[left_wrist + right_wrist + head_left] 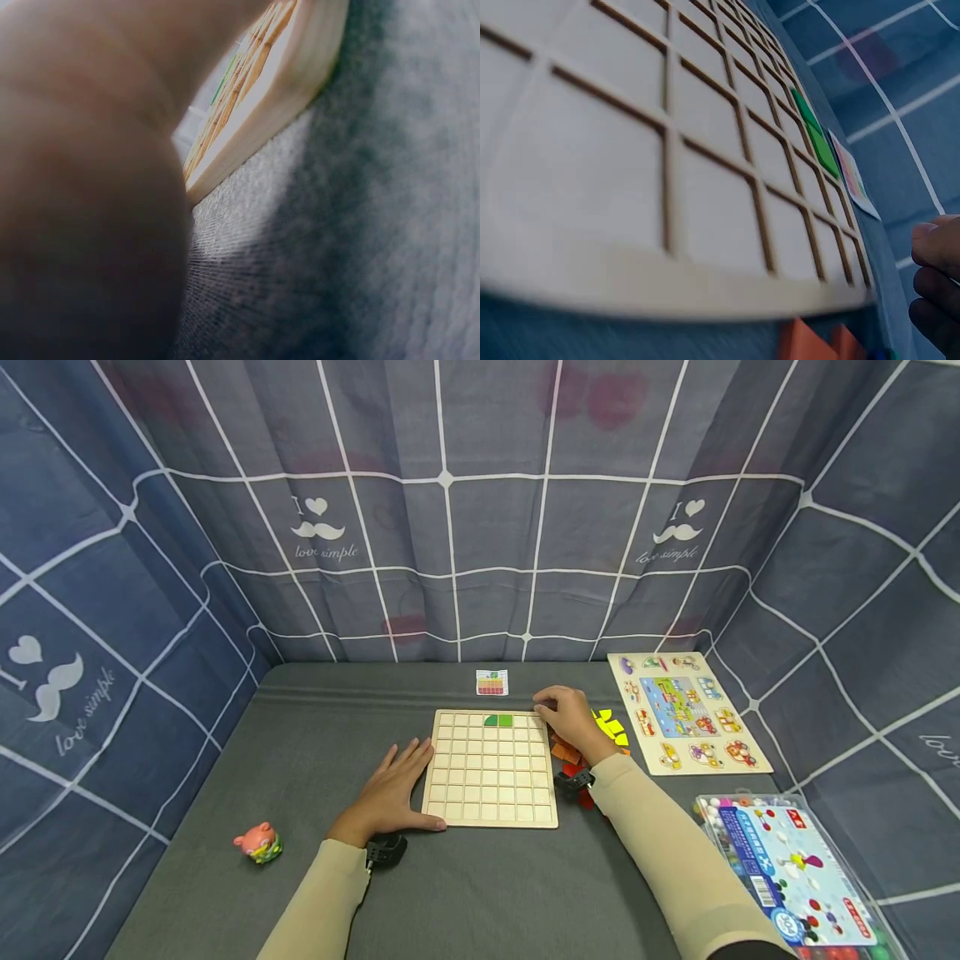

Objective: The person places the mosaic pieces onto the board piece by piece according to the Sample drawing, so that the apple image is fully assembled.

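Observation:
A wooden grid board (491, 772) lies flat on the grey cloth, with two green pieces (506, 721) side by side in its far row. My left hand (388, 789) rests along the board's left edge, fingers spread and thumb at the near corner. Over the board's far right corner is my right hand (573, 722), its fingers curled. In the right wrist view the bent fingers (937, 251) show no piece at their tips. Yellow pieces (611, 727), orange pieces (564, 752) and red pieces (587, 799) lie right of the board, partly hidden by the right arm.
A small printed card (492, 682) lies beyond the board. At the right are a picture puzzle board (690, 714) and a clear box with a printed sheet (798, 868). A pink toy figure (258, 842) sits at the left. Curtains (487, 527) enclose the table.

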Demonstrator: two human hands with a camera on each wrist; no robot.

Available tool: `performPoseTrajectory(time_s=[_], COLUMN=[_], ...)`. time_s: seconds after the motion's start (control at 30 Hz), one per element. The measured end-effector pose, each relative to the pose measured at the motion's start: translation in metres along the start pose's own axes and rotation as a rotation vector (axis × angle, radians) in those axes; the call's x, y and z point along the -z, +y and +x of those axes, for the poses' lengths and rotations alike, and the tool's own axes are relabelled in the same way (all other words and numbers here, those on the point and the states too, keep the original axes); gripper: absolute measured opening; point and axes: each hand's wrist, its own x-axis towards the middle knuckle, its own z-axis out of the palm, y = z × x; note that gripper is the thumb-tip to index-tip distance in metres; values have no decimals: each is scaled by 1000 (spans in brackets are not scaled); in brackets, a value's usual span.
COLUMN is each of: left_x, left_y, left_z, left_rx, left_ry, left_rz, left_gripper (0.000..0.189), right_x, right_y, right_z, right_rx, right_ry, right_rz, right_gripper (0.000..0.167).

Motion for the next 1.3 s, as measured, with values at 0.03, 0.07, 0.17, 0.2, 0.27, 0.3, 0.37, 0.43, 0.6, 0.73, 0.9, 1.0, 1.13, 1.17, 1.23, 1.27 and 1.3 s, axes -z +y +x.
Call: performPoseTrajectory(time_s=[0.03, 0.07, 0.17, 0.2, 0.27, 0.3, 0.37, 0.43, 0.6, 0.73, 0.9, 1.0, 1.13, 1.17, 1.23, 1.27, 1.3], left_x=[0, 0, 0, 0, 0, 0, 0, 0, 0, 0, -1, 0, 1, 1, 1, 1, 1], left_y=[0, 0, 0, 0, 0, 0, 0, 0, 0, -1, -2, -1, 0, 1, 1, 1, 1], left_z=[0, 0, 0, 0, 0, 0, 0, 0, 0, 0, 0, 0, 0, 0, 0, 0, 0], left_rx=[-1, -1, -2, -2, 1, 2, 5, 7, 7, 9, 8, 10, 14, 15, 15, 14, 13], left_ry=[0, -2, -8, -9, -12, -12, -12, -12, -11, -14, -11, -11, -17, -17, -18, -17, -15], left_rz=[-1, -2, -1, -2, -1, 0, -3, -4, -1, 0, -4, -5, -8, -8, -7, -6, -6], left_gripper=[139, 139, 139, 139, 139, 139, 139, 139, 139, 140, 140, 140, 140, 140, 140, 139, 139], right_x=[3, 5, 12, 13, 16, 17, 20, 23, 29, 33, 35, 36, 38, 38, 40, 40, 41], right_y=[2, 4, 9, 10, 13, 14, 17, 20, 29, 34, 39, 41, 42, 42, 42, 42, 42], right_z=[0, 0, 0, 0, -1, -2, -3, -4, -8, -13, -17, -19, -21, -21, -22, -22, -23], right_rx=[-6, -15, -35, -44, -60, -68, -81, -92, -115, -138, -114, -105, -101, -102, -99, -98, -98], right_ry=[3, 5, 1, -1, -6, -10, -12, -15, -21, -33, -28, -33, -54, -60, -71, -76, -80], right_rz=[-9, -16, -38, -43, -55, -60, -70, -71, -77, -82, -88, -109, -139, -145, -149, -146, -140], right_gripper=[22, 22, 22, 22, 22, 22, 23, 23, 23, 21, 21, 23, 24, 24, 25, 25, 26])
